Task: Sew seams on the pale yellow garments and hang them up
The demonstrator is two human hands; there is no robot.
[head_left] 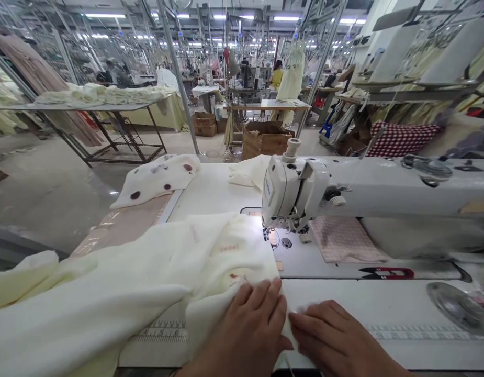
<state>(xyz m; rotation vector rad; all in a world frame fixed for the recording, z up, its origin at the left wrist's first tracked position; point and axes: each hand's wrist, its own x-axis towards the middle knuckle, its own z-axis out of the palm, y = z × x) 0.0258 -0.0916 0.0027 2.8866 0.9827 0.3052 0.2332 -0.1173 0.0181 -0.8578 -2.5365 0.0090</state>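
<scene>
A cream fabric piece [147, 283] with small red embroidery lies spread over the white sewing table [383, 309], its right edge near the sewing machine's needle area [271, 235]. My left hand [249, 330] lies flat on the fabric's lower right corner, fingers stretched out and pressing it down. My right hand [336, 340] rests beside it on the table, fingertips curled at the fabric's edge and pinching it. The white sewing machine [300, 191] stands behind the hands, its lamp lit.
A spotted white cloth [159, 180] lies at the table's far left. Red-handled thread snips [386, 272] and a checked pad [344, 238] sit under the machine arm. A metal disc [457, 306] is at right. Cardboard boxes [265, 139], tables and people stand beyond.
</scene>
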